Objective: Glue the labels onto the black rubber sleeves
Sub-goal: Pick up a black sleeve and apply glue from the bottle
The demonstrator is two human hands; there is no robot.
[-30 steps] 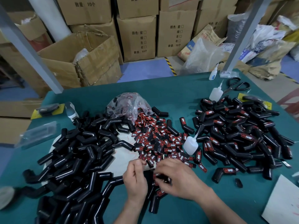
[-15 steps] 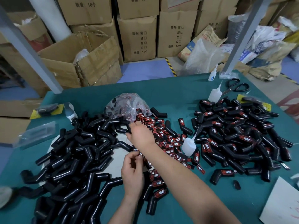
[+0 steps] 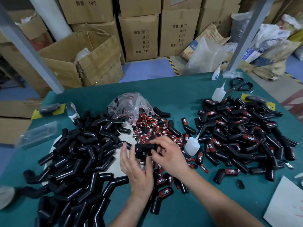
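A heap of plain black rubber sleeves covers the left of the green table. Sleeves with red TAPER labels are piled on the right. Loose red-and-black labels lie in the middle, spilling from a clear plastic bag. My right hand grips a black sleeve just above the label heap's near edge. My left hand is beside it, fingers straight and pointing up, fingertips close to the sleeve's left side. A white glue bottle stands right of my right hand.
A second glue bottle, a small bottle and black scissors sit at the table's far right. A white sheet lies at the near right corner. Cardboard boxes and bags stand behind the table.
My right hand has come back from the far side of the label heap and now grips a black sleeve by my left hand. My left hand's fingers have straightened out.
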